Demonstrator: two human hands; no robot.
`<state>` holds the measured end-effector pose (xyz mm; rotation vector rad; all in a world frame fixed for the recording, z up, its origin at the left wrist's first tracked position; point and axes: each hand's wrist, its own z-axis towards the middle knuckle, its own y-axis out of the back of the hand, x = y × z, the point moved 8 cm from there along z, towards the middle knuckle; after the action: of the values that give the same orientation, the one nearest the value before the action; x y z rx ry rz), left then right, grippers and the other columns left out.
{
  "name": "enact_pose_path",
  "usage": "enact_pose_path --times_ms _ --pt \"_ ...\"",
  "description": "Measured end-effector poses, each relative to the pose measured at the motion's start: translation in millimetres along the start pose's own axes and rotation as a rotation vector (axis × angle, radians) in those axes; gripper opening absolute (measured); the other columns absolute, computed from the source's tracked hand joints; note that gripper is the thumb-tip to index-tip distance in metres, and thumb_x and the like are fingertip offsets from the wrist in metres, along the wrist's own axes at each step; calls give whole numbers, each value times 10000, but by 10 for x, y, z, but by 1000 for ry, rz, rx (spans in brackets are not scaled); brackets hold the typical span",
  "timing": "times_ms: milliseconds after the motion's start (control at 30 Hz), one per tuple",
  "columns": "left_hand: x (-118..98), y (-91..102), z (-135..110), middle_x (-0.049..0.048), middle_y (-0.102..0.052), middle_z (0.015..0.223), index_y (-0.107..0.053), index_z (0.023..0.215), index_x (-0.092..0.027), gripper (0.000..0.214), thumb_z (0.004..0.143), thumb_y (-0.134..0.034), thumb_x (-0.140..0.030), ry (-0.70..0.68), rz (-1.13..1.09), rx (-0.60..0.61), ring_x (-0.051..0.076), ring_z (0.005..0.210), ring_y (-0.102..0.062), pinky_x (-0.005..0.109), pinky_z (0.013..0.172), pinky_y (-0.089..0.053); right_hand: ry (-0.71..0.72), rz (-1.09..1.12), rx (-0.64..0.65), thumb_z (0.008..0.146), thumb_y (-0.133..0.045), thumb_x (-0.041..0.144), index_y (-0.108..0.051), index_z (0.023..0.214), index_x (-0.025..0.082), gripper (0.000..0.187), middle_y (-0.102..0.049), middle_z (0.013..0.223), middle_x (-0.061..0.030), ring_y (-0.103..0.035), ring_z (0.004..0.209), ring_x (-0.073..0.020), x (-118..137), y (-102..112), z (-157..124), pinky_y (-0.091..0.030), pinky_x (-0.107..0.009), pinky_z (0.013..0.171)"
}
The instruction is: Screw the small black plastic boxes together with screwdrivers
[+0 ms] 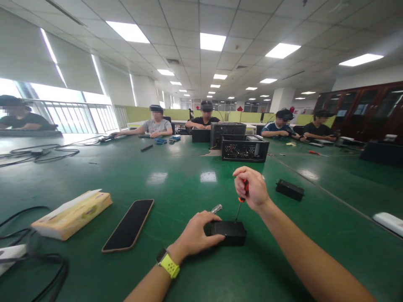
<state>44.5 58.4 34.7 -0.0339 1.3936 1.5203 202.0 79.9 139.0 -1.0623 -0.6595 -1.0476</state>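
Observation:
My left hand [201, 233] grips the left end of a small black box [231, 233] lying on the green table, thumb along its near side and fingers over the far side. In my right hand [252, 188] is a screwdriver [242, 197] with a red and black handle, held nearly upright. Its shaft runs down to the top of the box near the far edge, where the tip seems to touch. Just beyond my left fingers lies a tool with a clear handle [216, 208]; its other end is hidden.
A phone [129, 226] and a tissue pack [74, 214] lie to the left, with black cables [52, 268] beyond. Another black box [289, 190] sits at right. Open computer cases [244, 149] stand ahead. A white power strip [388, 222] is far right. Several people sit across the table.

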Motion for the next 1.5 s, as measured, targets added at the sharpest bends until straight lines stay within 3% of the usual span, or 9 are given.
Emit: enact_pose_path --times_ms 700,1033,1200,1300,1367,1433,1500 --pt "29 -17 1 48 -688 1083 -677 1093 -219 385 751 -778 -363 -2 -17 15 249 1009 -626 353 935 -452 -47 6 71 690 -578 220 -642 718 158 93 -438 394 89 -331 309 -55 -159 -17 22 -238 -161 298" --pt "-4 -11 -4 40 -693 1092 -674 1087 -224 364 756 -776 -338 -14 -24 14 248 1017 -630 341 937 -445 -39 -107 99 719 -533 233 -625 738 174 111 -411 411 94 -318 324 -69 -182 -6 34 -240 -182 309" --pt "9 -21 5 51 -695 1096 -674 1082 -216 362 750 -767 -327 -7 -23 15 256 1019 -632 347 938 -447 57 -319 101 797 -587 296 -701 703 163 199 -534 551 24 -482 475 -100 -37 -15 48 -382 -231 455" --pt "-1 -25 13 53 -698 1089 -676 1074 -214 357 749 -765 -331 1 -29 27 260 1014 -634 353 942 -447 251 -714 133 875 -585 366 -762 728 183 294 -544 622 1 -531 634 -124 206 -72 14 -416 -260 630" --pt "-14 -20 14 53 -698 1094 -676 1076 -213 357 751 -765 -328 5 -34 28 263 1021 -632 355 946 -443 323 -962 223 896 -579 400 -778 770 197 312 -579 656 -10 -542 684 -139 303 -148 -31 -413 -274 684" --pt "-27 -13 13 52 -698 1093 -677 1077 -210 357 750 -766 -323 8 -37 26 263 1019 -631 354 943 -443 285 -1060 308 855 -645 430 -784 880 200 270 -627 711 -13 -544 686 -140 334 -170 -63 -410 -269 668" --pt "-37 -12 11 50 -698 1084 -677 1074 -208 351 751 -763 -316 9 -38 27 260 1010 -632 352 940 -444 205 -1075 331 791 -715 459 -756 1043 203 362 -639 723 2 -521 635 -128 354 -137 -78 -401 -253 609"
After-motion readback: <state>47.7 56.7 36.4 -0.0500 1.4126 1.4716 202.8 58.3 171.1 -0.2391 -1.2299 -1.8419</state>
